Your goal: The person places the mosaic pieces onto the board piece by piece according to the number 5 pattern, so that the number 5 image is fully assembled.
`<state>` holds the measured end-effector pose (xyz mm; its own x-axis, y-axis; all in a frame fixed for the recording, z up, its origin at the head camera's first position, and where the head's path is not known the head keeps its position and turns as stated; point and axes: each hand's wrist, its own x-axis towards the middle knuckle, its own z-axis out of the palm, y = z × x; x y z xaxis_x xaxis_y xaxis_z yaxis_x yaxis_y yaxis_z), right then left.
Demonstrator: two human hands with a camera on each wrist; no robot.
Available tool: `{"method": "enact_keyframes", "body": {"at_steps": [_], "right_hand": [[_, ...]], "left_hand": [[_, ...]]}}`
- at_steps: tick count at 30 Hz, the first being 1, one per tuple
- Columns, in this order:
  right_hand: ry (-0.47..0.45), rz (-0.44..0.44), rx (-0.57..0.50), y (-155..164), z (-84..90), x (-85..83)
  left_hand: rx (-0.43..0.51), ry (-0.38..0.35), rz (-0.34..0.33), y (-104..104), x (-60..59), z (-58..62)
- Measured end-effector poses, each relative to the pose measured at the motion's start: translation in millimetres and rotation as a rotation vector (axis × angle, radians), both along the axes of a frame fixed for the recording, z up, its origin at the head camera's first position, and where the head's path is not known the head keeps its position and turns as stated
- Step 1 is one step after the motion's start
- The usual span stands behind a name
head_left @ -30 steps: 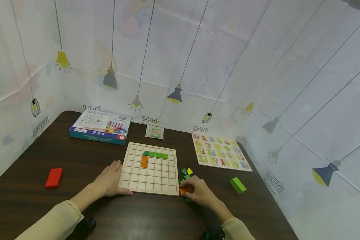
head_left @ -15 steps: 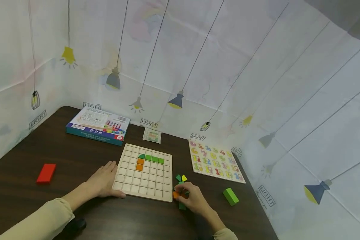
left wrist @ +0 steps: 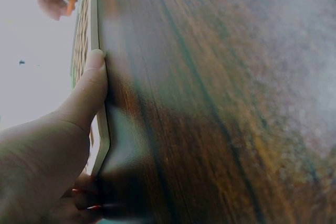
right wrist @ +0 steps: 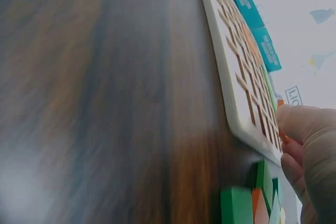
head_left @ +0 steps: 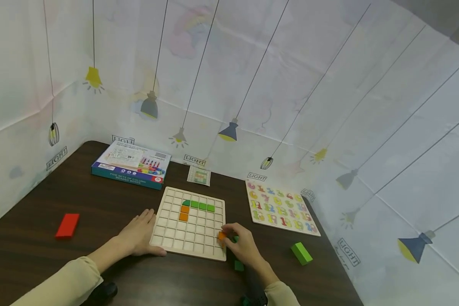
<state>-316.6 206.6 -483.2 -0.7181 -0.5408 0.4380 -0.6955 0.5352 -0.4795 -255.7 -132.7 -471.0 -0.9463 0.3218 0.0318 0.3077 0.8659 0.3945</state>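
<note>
A light wooden grid board lies on the dark table, holding three green square tiles, a dark green rounded tile and two orange tiles. My left hand rests against its left side with fingers extended, the thumb touching the front edge. Between thumb and fingers, my right hand pinches an orange square tile above the board's right edge. Beneath and beside that hand sit loose pieces, among them a green block; the hand partly hides them in the head view.
A flat toy box stands at the back left, a small pattern card behind the board. To the right are a number board and a light green block. A red block lies left.
My right hand has lifted the orange tile from the loose pieces and carried it left and slightly forward over the board's right edge. The left hand stays at the board; the head view has shifted.
</note>
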Motion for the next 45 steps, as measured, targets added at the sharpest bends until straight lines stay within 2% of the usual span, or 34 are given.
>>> {"method": "enact_keyframes", "body": {"at_steps": [4,12,15,26,36,45], "right_hand": [[0.005,-0.014,-0.024,-14.2,-2.4,-7.0],[-0.108,-0.028,-0.059,-38.8,-3.2,-14.4],[-0.124,-0.041,-0.06,-46.4,-3.3,-17.0],[-0.058,-0.033,-0.052,-69.7,-7.0,-31.5],[-0.104,-0.042,-0.008,-89.3,-6.8,-37.5],[-0.092,-0.033,0.011,-99.2,-7.3,-41.0]], "left_hand": [[-0.002,-0.007,0.003,-0.9,-0.2,-1.4],[-0.006,-0.001,0.007,-1.0,0.3,-0.3],[-0.008,0.003,0.012,-1.1,-0.3,-0.3],[-0.008,-0.014,0.017,-1.2,-2.2,-2.6],[-0.016,-0.004,0.021,-0.4,-3.2,-4.0],[-0.037,-0.012,0.028,-1.3,-3.9,-4.5]]}}
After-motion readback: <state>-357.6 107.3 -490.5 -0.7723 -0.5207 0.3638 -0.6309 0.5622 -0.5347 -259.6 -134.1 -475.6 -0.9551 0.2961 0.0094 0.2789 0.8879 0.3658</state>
